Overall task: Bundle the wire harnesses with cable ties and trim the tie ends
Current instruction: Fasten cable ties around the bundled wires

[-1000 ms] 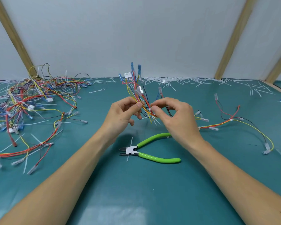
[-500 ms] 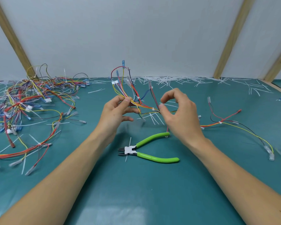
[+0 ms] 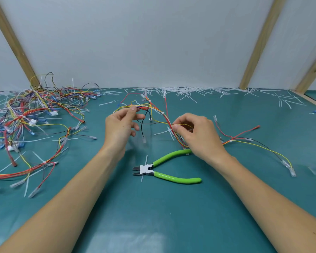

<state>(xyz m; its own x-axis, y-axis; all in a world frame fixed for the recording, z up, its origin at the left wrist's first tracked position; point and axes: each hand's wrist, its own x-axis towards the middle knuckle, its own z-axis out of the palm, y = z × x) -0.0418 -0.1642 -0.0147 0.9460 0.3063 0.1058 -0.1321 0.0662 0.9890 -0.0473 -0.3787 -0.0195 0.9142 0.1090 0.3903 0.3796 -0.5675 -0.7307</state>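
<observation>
Teal mat [image 3: 153, 216], white wall behind, trimmed tie ends [image 3: 190, 91] along the back edge. We hold the wire harness [image 3: 159, 112] above the mat, long axis left-right: left hand [image 3: 119, 128] and right hand [image 3: 199, 136] each pinching it. Green cutters [image 3: 164, 169] below, jaws pointing left.

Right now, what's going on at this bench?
A person is working a multicoloured wire harness above the teal table. The left hand pinches the bundle near one end; the right hand pinches it further along, where white cable tie tails stick out untrimmed. The green-handled cutters lie untouched on the table between the forearms. A tangled heap of harnesses sits at the left.
</observation>
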